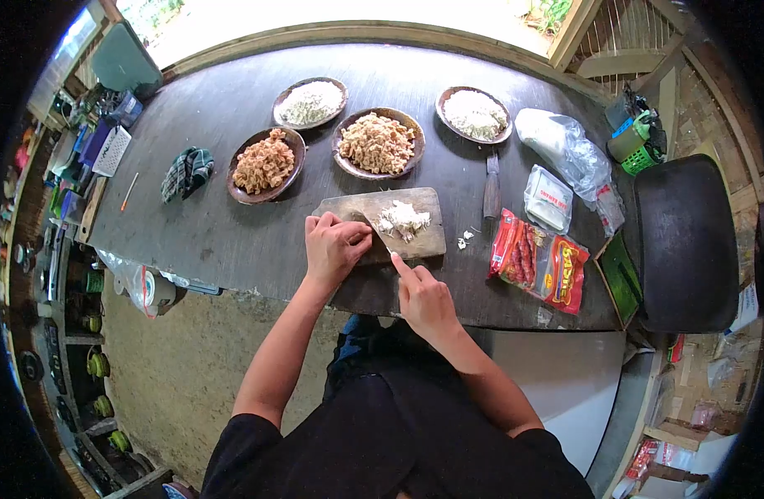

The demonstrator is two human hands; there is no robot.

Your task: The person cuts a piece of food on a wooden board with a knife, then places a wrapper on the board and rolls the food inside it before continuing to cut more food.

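A wooden cutting board (423, 243) lies at the near edge of the dark table (224, 241). A small heap of chopped white pieces (404, 218) sits on its right half. My right hand (425, 301) grips a knife (381, 238), with the index finger laid along the back of the blade. The blade slants across the board toward the heap. My left hand (335, 246) rests on the board's left part with its fingers curled, next to the blade's far end. Whether it touches the blade is unclear.
Two dark bowls of brownish pieces (266, 163) (378, 143) and two bowls of white shreds (310, 102) (474, 113) stand behind the board. To the right are a second knife (491, 185), a red sausage packet (538, 263), plastic bags (565, 145) and a black seat (685, 241). A checked cloth (187, 170) lies at the left.
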